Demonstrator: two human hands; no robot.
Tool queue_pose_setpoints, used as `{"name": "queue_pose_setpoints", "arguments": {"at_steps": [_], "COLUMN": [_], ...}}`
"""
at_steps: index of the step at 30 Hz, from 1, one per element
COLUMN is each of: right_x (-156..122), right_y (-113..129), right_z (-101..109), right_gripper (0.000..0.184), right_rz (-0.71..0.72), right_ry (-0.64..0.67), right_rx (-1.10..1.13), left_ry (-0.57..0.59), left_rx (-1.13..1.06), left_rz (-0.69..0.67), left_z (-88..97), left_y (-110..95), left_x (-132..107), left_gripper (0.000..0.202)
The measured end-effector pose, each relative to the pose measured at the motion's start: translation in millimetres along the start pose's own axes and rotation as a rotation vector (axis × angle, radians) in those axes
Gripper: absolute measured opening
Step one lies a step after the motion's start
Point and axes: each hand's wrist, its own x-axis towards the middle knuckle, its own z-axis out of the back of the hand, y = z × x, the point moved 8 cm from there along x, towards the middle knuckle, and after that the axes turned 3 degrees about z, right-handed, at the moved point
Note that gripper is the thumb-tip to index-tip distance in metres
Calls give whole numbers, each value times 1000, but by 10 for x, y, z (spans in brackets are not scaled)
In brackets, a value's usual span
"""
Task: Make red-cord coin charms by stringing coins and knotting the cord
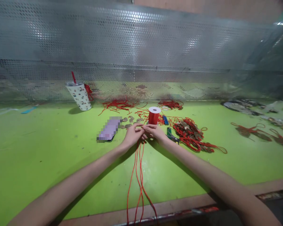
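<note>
My left hand (133,135) and my right hand (153,132) meet in the middle of the green table, fingertips pinched together on red cord (141,169). Several strands of it hang from my fingers toward me and run over the table's front edge. What lies between the fingertips is too small to make out. Just behind my hands stands a spool of red thread (153,117) with a white top. Loose coins (131,119) lie to its left. Right of my right hand is a heap of coins knotted with red cord (188,130), with scissors (172,137) beside it.
A patterned tumbler (79,95) with a red straw stands at the back left. A phone (109,128), partly blurred, lies left of my hands. Red cord scraps (119,105) lie before the perforated metal screen (132,47). More corded coins (254,131) rest at the right.
</note>
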Motion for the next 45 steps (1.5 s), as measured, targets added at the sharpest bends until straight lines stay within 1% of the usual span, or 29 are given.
{"name": "queue_pose_setpoints", "arguments": {"at_steps": [5, 9, 14, 17, 19, 21, 22, 24, 26, 27, 28, 30, 31, 32, 33, 35, 37, 39, 41, 43, 45], "right_x": [6, 24, -3, -8, -2, -22, -53, -175, -389, -516, -645, -891, -1005, -1107, -1192, -1305, -1349, -1350, -1348, -1369, -1412], "right_y": [-57, -87, -67, -27, 41, 179, 284, 569, 890, 995, 1047, 1061, 1008, 924, 836, 662, 552, 473, 476, 568, 681], "right_z": [38, 86, 85, 55, 26, 16, 36, 173, 336, 447, 575, 910, 1064, 1173, 1245, 1282, 1261, 1243, 1235, 1233, 1248], "right_gripper": [44, 44, 43, 38, 35, 31, 27, 20, 17, 19, 20, 20, 21, 23, 24, 21, 14, 12, 13, 15, 9], "right_rz": [-31, -4, 55, 76, 72, 67, 75, 129, 254, 276, 262, 172, 106, 59, 42, 73, 130, 114, 94, 102, 82], "right_ry": [-59, -99, -108, -91, -49, 19, 48, 48, 74, 88, 110, 64, 47, 55, 54, 44, -29, -76, -100, -112, -92], "right_rx": [41, 14, -68, -156, -237, -327, -377, -478, -842, -991, -1127, -1328, -1404, -1461, -1497, -1552, -1607, -1637, -1667, -1698, -1697], "left_ry": [-31, -63, -82, -83, -79, -72, -67, -62, -59, -58, -56, -53, -50, -47, -45, -48, -52, -51, -50, -55, -56], "left_rx": [-17, -23, -16, -4, 5, 15, 19, 26, 34, 37, 41, 53, 60, 65, 68, 68, 62, 56, 53, 55, 54], "left_rz": [-1, -8, -60, -97, -111, -119, -121, -125, -132, -134, -138, -146, -150, -153, -153, -146, -140, -141, -144, -147, -150], "left_z": [39, 78, 60, 39, 31, 26, 24, 23, 22, 20, 19, 15, 12, 9, 8, 12, 18, 18, 16, 17, 14], "left_y": [38, 83, 91, 88, 89, 90, 89, 86, 81, 78, 74, 62, 55, 51, 48, 50, 55, 58, 66, 80, 96], "left_x": [38, 54, 3, -25, -32, -34, -35, -40, -49, -54, -61, -73, -79, -83, -87, -90, -90, -85, -78, -68, -61], "left_gripper": [14, 15, 14, 10, 10, 13, 15, 17, 18, 18, 18, 17, 17, 17, 17, 17, 16, 16, 17, 16, 14]}}
